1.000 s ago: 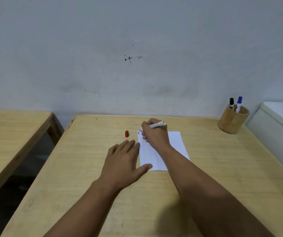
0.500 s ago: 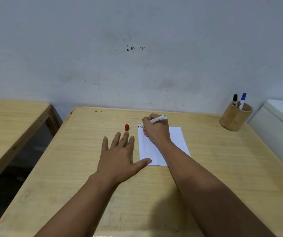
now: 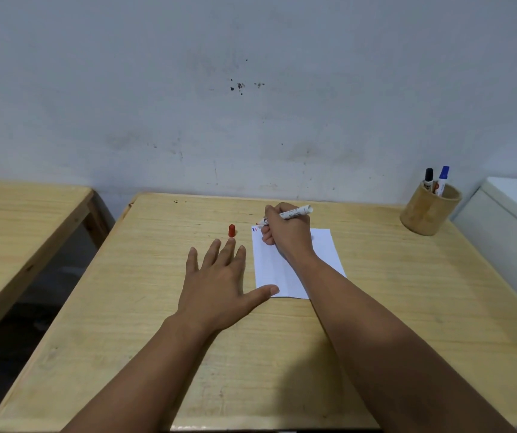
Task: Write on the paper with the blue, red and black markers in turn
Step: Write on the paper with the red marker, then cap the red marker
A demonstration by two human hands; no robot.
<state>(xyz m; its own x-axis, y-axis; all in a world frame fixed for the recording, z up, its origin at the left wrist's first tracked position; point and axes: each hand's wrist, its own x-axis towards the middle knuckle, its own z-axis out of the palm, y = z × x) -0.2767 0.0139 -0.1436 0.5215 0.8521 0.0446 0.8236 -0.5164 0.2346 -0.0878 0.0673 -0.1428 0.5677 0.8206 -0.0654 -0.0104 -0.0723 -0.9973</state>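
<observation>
A white sheet of paper (image 3: 325,248) lies on the wooden table (image 3: 157,307). My right hand (image 3: 288,235) rests on its upper part and grips an uncapped red marker (image 3: 294,213), whose tip sits at the sheet's top left corner beside a small blue and red mark (image 3: 254,229). The marker's red cap (image 3: 231,230) stands upright on the table left of the paper. My left hand (image 3: 219,282) lies flat with fingers spread, its thumb touching the paper's lower left corner. The black marker (image 3: 428,179) and blue marker (image 3: 442,179) stand capped in a holder.
A round wooden pen holder (image 3: 428,214) stands at the table's far right corner. A white box-like object (image 3: 506,220) borders the table on the right. A second wooden table (image 3: 16,232) stands to the left across a gap. A grey wall rises behind.
My left hand has slid left off the paper and spread its fingers towards the red cap. The right hand stays at the sheet's top with the marker; the view has tilted up a little.
</observation>
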